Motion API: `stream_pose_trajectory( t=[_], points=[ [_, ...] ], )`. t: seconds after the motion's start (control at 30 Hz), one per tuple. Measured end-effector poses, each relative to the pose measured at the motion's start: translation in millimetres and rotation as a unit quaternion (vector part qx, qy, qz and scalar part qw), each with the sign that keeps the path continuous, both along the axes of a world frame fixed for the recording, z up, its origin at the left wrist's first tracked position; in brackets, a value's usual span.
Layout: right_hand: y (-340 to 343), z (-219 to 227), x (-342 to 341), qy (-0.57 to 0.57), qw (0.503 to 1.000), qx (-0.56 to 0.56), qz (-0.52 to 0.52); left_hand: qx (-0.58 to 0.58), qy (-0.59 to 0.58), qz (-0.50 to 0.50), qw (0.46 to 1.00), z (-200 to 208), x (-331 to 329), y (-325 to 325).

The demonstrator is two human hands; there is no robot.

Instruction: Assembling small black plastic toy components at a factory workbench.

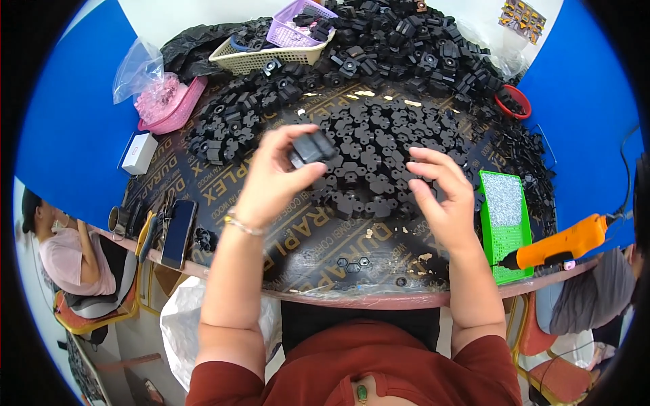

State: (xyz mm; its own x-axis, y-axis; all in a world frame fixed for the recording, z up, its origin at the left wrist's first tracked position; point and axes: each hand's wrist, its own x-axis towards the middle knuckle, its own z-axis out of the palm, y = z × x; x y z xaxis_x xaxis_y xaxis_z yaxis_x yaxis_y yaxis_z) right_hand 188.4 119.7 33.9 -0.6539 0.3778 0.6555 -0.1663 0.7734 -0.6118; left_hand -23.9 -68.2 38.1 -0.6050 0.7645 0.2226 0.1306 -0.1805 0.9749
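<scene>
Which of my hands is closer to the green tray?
Your right. The right hand hovers just left of the green tray; the left hand, holding a black block, is much farther left.

Left of centre, your left hand [274, 172] partly hides the black block [313, 147]; the bottom edge crops your red shirt [311, 358].

The left hand [277, 169] holds a black block [312, 149] above the table [305, 252]; the right hand [447, 199] hovers half-curled near a green tray [511, 249] towards the right edge. A phone [179, 235] lies at the left edge, black parts [406, 51] along the far one.
</scene>
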Motion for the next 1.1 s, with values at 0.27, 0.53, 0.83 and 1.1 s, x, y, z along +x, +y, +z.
stream_pose_trajectory(
  t=[0.27,0.53,0.83,1.1],
  points=[
    [-3.5,7.8,1.9,0.028,0.999,-0.02,0.006,-0.254,0.49,0.195,0.811,-40.7,-67.5,-59.4],
    [-4.7,7.3,3.5,0.015,1.0,-0.018,0.007,-0.208,0.39,0.132,0.887,-70.6,-76.7,-42.5],
    [-0.8,5.4,5.0,0.018,0.999,-0.034,-0.005,-0.25,0.536,0.37,0.717,-53.7,-122.7,-51.5],
    [11.6,9.7,8.1,0.022,0.998,-0.014,-0.05,-0.396,0.513,0.338,0.682,-71.3,-125.5,-34.1]
  ],
)
